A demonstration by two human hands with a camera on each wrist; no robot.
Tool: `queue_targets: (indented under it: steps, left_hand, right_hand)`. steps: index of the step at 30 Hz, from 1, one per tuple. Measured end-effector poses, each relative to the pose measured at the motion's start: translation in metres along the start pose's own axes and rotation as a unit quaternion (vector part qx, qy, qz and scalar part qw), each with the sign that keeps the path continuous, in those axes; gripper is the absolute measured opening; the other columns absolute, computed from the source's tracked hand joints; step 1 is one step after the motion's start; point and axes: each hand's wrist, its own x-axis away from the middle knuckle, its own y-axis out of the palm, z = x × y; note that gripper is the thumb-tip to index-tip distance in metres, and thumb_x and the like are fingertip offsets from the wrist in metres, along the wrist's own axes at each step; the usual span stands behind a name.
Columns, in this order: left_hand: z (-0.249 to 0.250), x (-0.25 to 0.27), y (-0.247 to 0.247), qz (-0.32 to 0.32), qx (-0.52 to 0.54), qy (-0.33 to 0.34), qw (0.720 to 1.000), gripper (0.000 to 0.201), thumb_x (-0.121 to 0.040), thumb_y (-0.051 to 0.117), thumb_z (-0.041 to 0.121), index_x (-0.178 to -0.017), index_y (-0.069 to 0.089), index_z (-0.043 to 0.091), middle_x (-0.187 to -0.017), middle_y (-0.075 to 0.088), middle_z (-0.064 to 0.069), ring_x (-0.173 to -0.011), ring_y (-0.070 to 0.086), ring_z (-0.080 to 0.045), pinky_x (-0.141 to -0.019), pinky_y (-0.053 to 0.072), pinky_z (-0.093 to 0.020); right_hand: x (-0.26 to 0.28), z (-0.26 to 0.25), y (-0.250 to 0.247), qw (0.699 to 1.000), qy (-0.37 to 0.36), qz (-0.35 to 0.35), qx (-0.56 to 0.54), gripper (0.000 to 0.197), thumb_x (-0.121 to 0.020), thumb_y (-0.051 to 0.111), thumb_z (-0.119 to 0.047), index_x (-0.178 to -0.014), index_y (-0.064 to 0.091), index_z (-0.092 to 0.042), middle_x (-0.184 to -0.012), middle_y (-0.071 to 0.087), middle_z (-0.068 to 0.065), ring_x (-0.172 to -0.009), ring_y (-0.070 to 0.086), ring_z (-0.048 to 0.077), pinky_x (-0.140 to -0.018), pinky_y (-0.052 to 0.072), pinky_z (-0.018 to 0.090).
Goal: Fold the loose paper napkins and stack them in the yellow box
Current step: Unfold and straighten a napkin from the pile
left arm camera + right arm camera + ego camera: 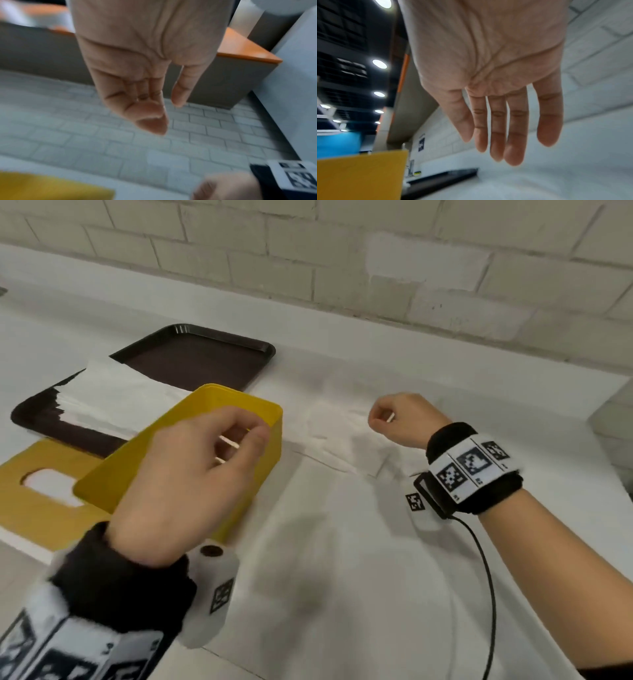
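Note:
The open yellow box (260, 412) stands left of centre on the white table; it also shows as a yellow wall (359, 174) and a blurred yellow patch (51, 186). My left hand (246, 440) hovers over the box with loosely curled fingers (154, 121) and holds nothing. A white napkin (342, 433), partly folded, lies on the table right of the box. My right hand (383, 419) is over its far right part. Its fingers (513, 135) hang straight and relaxed with nothing in them. I cannot tell whether they touch the paper. A stack of loose napkins (113, 402) lies on the brown tray.
The brown tray (205, 361) sits behind the box, with its edge (445, 180) low in the right wrist view. The yellow lid (34, 518) with an oval slot lies at the left front. A brick wall (376, 261) closes the back. The table edge runs at far right.

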Motion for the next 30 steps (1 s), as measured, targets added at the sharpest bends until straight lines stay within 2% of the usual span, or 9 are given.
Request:
queue_targets:
  steps: [4,8,11,15,18,20,23,26,30]
  left_hand:
    - [0.004,-0.029,0.079,-0.047,-0.017,-0.031,0.998,0.014,-0.090,0.054,0.025,-0.101,0.061,0.019,-0.086,0.063,0.006,-0.074,0.058,-0.010,-0.065,0.038,-0.013]
    - [-0.004,-0.062,0.126,-0.150,-0.083,-0.110,0.979,0.040,-0.095,0.048,0.025,-0.132,0.042,0.014,-0.129,0.052,-0.009,-0.114,0.052,-0.024,-0.087,0.039,-0.026]
    - [-0.007,-0.084,0.141,-0.187,-0.128,-0.142,0.964,0.043,-0.095,0.046,0.019,-0.136,0.037,0.007,-0.134,0.048,-0.015,-0.119,0.049,-0.028,-0.090,0.040,-0.030]
    - [-0.008,-0.104,0.150,-0.228,-0.166,-0.172,0.944,0.036,-0.095,0.046,0.013,-0.128,0.045,0.000,-0.126,0.053,-0.016,-0.092,0.044,-0.021,-0.076,0.034,-0.024]
    - [-0.009,-0.115,0.153,-0.226,-0.165,-0.182,0.943,0.006,-0.093,0.049,0.011,-0.091,0.052,0.006,-0.100,0.052,-0.013,-0.088,0.049,-0.023,-0.075,0.038,-0.025]
    - [-0.012,-0.120,0.156,-0.212,-0.139,-0.186,0.949,0.013,-0.090,0.050,0.007,-0.078,0.048,0.011,-0.093,0.057,-0.012,-0.089,0.056,-0.027,-0.078,0.045,-0.027]
    - [-0.017,-0.124,0.158,-0.182,-0.067,-0.194,0.962,0.015,-0.087,0.051,0.000,-0.084,0.065,0.004,-0.076,0.063,-0.009,-0.086,0.062,-0.027,-0.085,0.051,-0.031]
    - [-0.018,-0.120,0.152,-0.183,0.051,-0.196,0.962,0.021,-0.083,0.055,-0.007,-0.080,0.070,0.007,-0.067,0.064,-0.010,-0.075,0.063,-0.025,-0.089,0.053,-0.035]
    - [-0.013,-0.109,0.137,-0.176,0.119,-0.108,0.971,0.021,-0.081,0.060,-0.008,-0.090,0.070,0.007,-0.072,0.065,-0.003,-0.071,0.061,-0.016,-0.080,0.054,-0.027]
  right_hand:
    - [-0.001,0.031,0.022,0.997,0.062,-0.046,0.009,0.021,-0.088,0.058,-0.026,-0.103,0.059,-0.012,-0.110,0.059,0.005,-0.103,0.056,0.022,-0.087,0.045,0.032]
    - [-0.004,0.027,0.035,0.990,0.069,-0.103,0.065,0.048,-0.080,0.067,-0.040,-0.117,0.049,-0.015,-0.121,0.050,0.004,-0.108,0.052,0.023,-0.088,0.042,0.033]
    - [-0.007,0.019,0.044,0.980,0.054,-0.137,0.130,0.058,-0.074,0.070,-0.048,-0.115,0.046,-0.015,-0.120,0.045,0.005,-0.105,0.051,0.026,-0.085,0.045,0.037]
    - [-0.010,0.014,0.048,0.978,0.038,-0.127,0.164,0.038,-0.082,0.063,-0.038,-0.108,0.049,-0.013,-0.116,0.042,0.007,-0.097,0.048,0.026,-0.074,0.041,0.034]
    - [-0.012,0.014,0.047,0.982,0.015,-0.125,0.139,0.015,-0.085,0.059,-0.025,-0.091,0.048,-0.016,-0.104,0.042,0.005,-0.086,0.044,0.022,-0.070,0.038,0.031]
    - [-0.013,0.016,0.046,0.985,0.004,-0.118,0.126,0.006,-0.087,0.055,-0.014,-0.092,0.054,-0.015,-0.104,0.048,0.005,-0.084,0.046,0.020,-0.069,0.037,0.028]
    - [-0.012,0.020,0.042,0.989,0.015,-0.114,0.096,0.018,-0.086,0.049,-0.005,-0.098,0.059,-0.016,-0.111,0.057,0.005,-0.085,0.049,0.020,-0.071,0.039,0.028]
    - [-0.008,0.026,0.036,0.993,0.019,-0.090,0.075,0.015,-0.086,0.047,-0.008,-0.087,0.053,-0.021,-0.103,0.057,0.002,-0.089,0.054,0.021,-0.076,0.043,0.030]
    - [0.009,0.033,0.019,0.999,0.005,-0.039,0.000,0.011,-0.088,0.051,-0.014,-0.081,0.050,-0.022,-0.093,0.058,-0.004,-0.087,0.054,0.017,-0.077,0.044,0.031]
